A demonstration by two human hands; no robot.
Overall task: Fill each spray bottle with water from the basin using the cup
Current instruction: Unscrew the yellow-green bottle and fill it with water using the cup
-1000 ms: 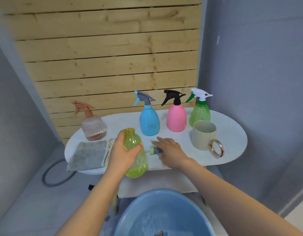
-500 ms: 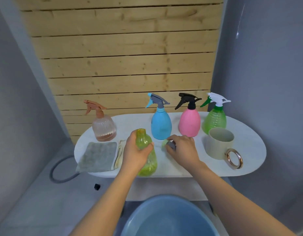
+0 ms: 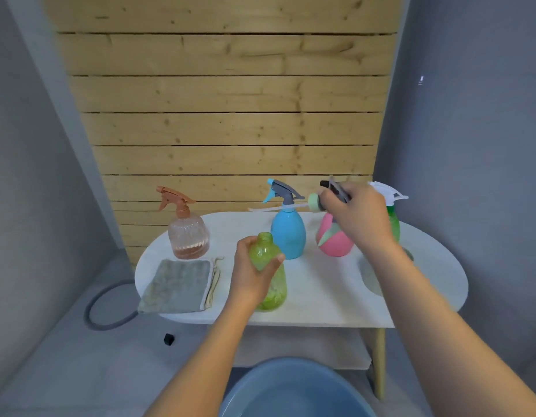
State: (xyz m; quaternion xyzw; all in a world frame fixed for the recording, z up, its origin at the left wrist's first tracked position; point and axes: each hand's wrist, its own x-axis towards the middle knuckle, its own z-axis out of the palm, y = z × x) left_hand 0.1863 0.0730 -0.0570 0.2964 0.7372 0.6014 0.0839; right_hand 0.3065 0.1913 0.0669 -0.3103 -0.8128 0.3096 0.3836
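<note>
Left hand (image 3: 254, 273) is gripping the yellow-green bottle (image 3: 268, 276) by its neck, keeping it upright on the table (image 3: 320, 299) with the mouth uncapped for pouring. Right hand (image 3: 358, 216) is holding the spray head (image 3: 316, 202), fingers curled around it, tube sticking out sideways above the blue bottle (image 3: 287, 233), likely about to screw it on. Basin (image 3: 293, 389) is sitting below the table edge. Cup is hidden behind the right arm.

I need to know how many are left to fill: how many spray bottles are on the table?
5. Clear brown bottle at the left, open yellow-green bottle in the left hand, then blue bottle, pink bottle and green bottle, partly hidden behind the right hand.
</note>
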